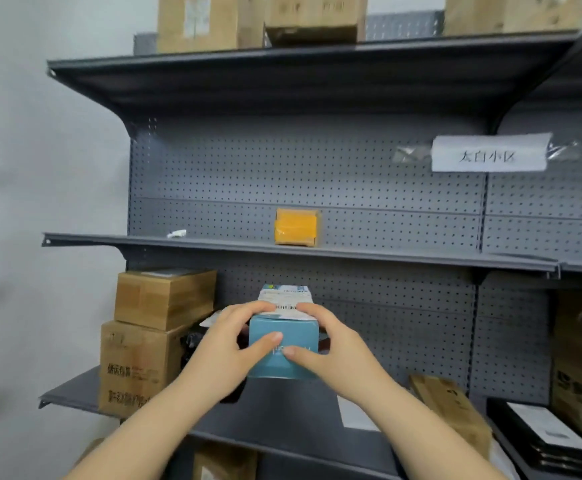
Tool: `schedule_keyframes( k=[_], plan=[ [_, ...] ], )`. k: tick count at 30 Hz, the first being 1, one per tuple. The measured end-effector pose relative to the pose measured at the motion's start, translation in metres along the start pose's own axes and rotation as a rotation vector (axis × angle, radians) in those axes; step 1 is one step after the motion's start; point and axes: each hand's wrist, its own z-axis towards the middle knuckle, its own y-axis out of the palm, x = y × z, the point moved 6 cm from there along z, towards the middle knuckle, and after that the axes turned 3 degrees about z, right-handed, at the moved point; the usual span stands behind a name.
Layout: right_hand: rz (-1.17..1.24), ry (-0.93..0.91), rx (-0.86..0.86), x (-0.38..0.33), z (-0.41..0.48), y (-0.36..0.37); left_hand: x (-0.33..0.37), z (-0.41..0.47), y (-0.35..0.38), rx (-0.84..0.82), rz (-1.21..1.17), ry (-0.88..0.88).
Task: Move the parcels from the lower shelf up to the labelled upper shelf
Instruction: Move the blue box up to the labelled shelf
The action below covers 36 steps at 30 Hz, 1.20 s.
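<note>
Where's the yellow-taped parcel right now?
In the head view, the yellow-taped parcel stands near the middle of the labelled shelf, left of and below the paper sign and above the hand-held blue box.

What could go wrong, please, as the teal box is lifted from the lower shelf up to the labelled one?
The teal box is held only at its sides by the left hand and right hand, so it might slip. Lifted straight up, it could catch the front lip of the upper shelf. The loose white shipping label on its top might snag or tear. Placed carelessly, it could bump the yellow-taped parcel already standing there.
</note>
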Motion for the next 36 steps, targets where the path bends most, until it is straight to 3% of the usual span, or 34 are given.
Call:
schedule_keyframes(
  k=[9,17,24,31,36],
  plan=[
    [-0.096,-0.226,0.105,-0.111,-0.001,-0.067,0.093,0.024,-0.086,0.185,-0.055,0.121],
    [-0.08,-0.257,0.266,-0.139,0.058,-0.126,0.141,0.112,-0.093,0.213,-0.091,0.197],
    [-0.067,-0.146,0.382,-0.087,0.102,-0.164,0.143,0.185,-0.028,0.118,-0.131,0.196],
    [-0.104,0.026,0.377,-0.012,0.142,-0.166,0.098,0.225,0.045,0.008,-0.197,0.1],
    [-0.105,0.095,0.361,0.024,0.165,-0.158,0.069,0.243,0.069,0.0,-0.102,0.056]
  ],
)
